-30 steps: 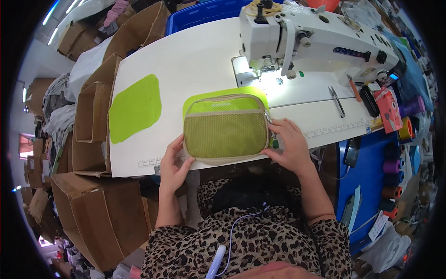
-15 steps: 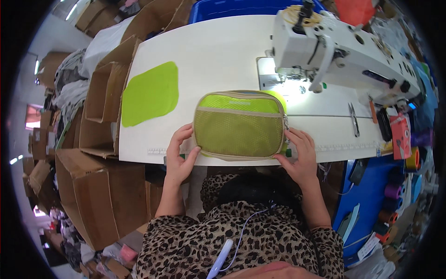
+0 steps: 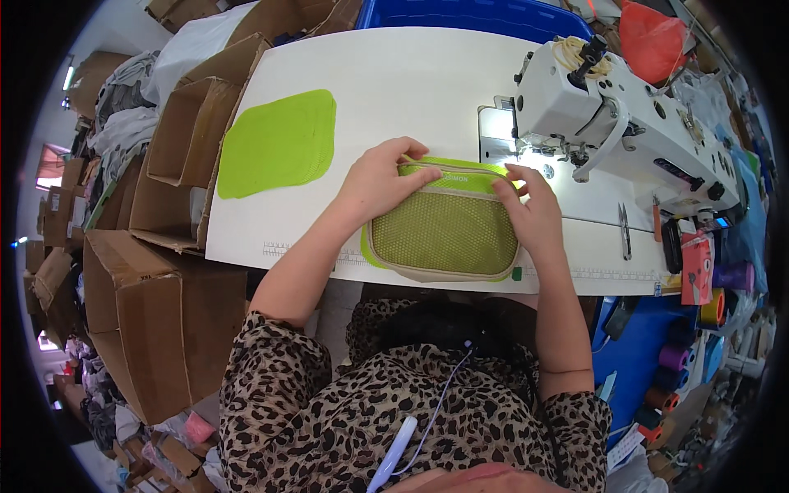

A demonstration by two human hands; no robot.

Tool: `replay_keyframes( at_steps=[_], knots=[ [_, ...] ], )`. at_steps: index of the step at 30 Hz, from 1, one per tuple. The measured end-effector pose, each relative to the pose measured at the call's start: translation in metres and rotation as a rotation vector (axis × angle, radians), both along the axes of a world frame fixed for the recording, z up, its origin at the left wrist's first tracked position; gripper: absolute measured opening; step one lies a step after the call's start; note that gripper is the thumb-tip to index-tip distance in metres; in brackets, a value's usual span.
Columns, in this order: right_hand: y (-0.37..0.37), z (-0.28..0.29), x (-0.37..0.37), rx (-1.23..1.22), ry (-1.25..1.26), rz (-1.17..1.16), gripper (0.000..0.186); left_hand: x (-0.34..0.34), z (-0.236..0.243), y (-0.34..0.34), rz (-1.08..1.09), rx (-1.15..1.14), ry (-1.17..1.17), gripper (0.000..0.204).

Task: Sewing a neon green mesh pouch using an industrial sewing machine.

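A lime-green mesh pouch [image 3: 444, 238] with beige trim lies flat at the front edge of the white sewing table [image 3: 394, 90]. My left hand [image 3: 380, 181] rests on its upper left corner, fingers curled over the top edge. At the pouch's upper right, my right hand [image 3: 532, 215] presses down on it, fingertips pointing toward the needle area of the white sewing machine [image 3: 616, 131]. A loose lime-green fabric panel [image 3: 278, 144] lies on the table to the left.
Open cardboard boxes [image 3: 177, 131] stand along the table's left side. A blue bin [image 3: 485, 16] sits behind the table. Small snips [image 3: 625, 230] lie right of the pouch. Thread spools [image 3: 678, 357] and a red packet [image 3: 697, 267] crowd the right.
Both hands have moved up from the pouch's lower corners to its top edge. The pouch sits closer to the machine's needle.
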State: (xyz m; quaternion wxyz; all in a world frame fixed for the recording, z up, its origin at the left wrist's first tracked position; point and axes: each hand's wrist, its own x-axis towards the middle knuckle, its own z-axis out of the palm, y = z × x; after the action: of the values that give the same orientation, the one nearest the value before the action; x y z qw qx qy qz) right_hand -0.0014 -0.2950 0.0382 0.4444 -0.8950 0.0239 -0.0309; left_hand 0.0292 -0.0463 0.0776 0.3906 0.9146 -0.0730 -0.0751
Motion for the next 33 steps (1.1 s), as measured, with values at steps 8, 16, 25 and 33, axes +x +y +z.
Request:
replay_keyframes(
  at_steps=[8,16,25,33],
  knots=[
    [0.004,-0.022,0.007,0.092,0.009,-0.040,0.031,0.003,-0.016,-0.002,0.038,-0.067,0.045,0.023],
    [0.000,-0.023,0.010,0.246,-0.013,-0.009,0.020,0.004,-0.009,-0.004,-0.009,-0.038,-0.097,0.024],
    [-0.003,-0.029,0.010,0.414,-0.146,0.043,0.014,0.015,0.010,-0.012,-0.208,0.129,-0.119,0.026],
    [-0.005,-0.016,0.010,0.327,0.090,-0.030,0.017,0.015,0.008,-0.019,-0.144,0.125,-0.057,0.029]
  ],
)
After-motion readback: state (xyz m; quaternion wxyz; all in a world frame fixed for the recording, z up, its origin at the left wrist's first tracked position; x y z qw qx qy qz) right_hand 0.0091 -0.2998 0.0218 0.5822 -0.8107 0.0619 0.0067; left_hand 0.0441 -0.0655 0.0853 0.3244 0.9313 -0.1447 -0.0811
